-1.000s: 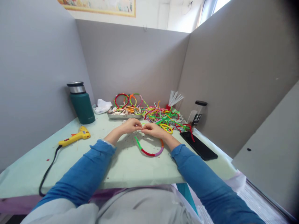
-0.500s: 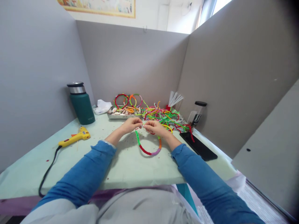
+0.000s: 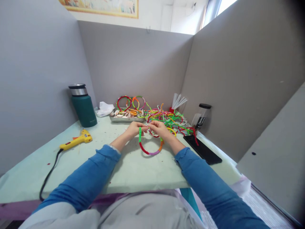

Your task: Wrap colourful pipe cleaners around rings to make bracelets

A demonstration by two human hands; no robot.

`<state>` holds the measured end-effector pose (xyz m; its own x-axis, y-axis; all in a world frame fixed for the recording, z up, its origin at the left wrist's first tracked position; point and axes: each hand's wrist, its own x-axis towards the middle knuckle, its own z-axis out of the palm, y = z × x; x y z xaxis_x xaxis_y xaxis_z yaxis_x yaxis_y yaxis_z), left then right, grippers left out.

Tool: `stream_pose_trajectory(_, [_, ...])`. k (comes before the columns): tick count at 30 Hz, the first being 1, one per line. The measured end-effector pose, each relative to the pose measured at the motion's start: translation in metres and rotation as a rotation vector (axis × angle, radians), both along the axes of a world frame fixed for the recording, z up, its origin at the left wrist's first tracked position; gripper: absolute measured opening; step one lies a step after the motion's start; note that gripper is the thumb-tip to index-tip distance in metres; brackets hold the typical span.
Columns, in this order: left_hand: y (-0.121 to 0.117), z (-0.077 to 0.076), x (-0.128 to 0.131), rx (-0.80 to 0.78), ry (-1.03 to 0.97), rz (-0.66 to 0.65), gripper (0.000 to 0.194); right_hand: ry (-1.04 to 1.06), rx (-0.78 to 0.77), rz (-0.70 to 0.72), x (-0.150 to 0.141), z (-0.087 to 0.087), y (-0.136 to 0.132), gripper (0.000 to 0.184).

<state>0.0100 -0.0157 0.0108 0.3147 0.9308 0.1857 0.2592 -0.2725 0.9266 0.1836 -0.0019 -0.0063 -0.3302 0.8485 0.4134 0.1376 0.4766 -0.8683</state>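
In front of me, over the table, my left hand (image 3: 136,129) and my right hand (image 3: 158,128) meet fingertip to fingertip, both pinched closed. Between them is a small pale bit, too small to make out clearly. From the hands hangs a curved band covered in pipe cleaners (image 3: 144,149), in green, red, purple and orange sections. Its green end stands up in front of my left fingers, apart from the other end. The orange side runs up under my right hand, which hides the rest. Yellow and red curved pieces (image 3: 172,130) lie just behind my right hand.
A metal tray (image 3: 127,120) of shells and finished rings (image 3: 124,103) stand at the back, beside heaped pipe cleaners (image 3: 166,117). Left are a yellow glue gun (image 3: 77,140) with its cord and a green bottle (image 3: 84,109). Right are a black phone (image 3: 202,149) and a clear bottle (image 3: 202,117). Partitions enclose the table.
The curved band has risen slightly and its green end has swung up in front of my left fingers. Both hands have shifted a little and stay pinched together.
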Motion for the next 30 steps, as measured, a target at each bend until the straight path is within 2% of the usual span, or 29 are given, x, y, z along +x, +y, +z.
stream_pose_trajectory(6, [0.006,-0.001,-0.006,0.082,0.194,-0.045,0.042,-0.022,0.033,-0.045,0.001,0.001,0.002,0.026])
stream_pose_trajectory(12, [0.011,0.001,-0.015,0.278,0.454,-0.050,0.036,-0.212,0.089,0.018,0.001,-0.001,0.002,0.023])
stream_pose_trajectory(16, [0.016,-0.002,-0.019,0.228,0.501,-0.031,0.037,-0.247,0.084,0.012,0.000,-0.002,0.001,0.021])
stream_pose_trajectory(20, [0.018,-0.005,-0.022,0.101,0.394,-0.116,0.042,-0.256,0.056,0.012,0.000,-0.003,0.000,0.021])
stream_pose_trajectory(22, [0.016,-0.003,-0.022,0.087,0.385,-0.121,0.041,-0.264,0.050,0.007,0.000,-0.003,0.000,0.021])
stream_pose_trajectory(30, [0.014,0.008,-0.022,0.087,0.506,0.016,0.036,-0.327,0.104,-0.016,-0.001,-0.006,0.001,0.020])
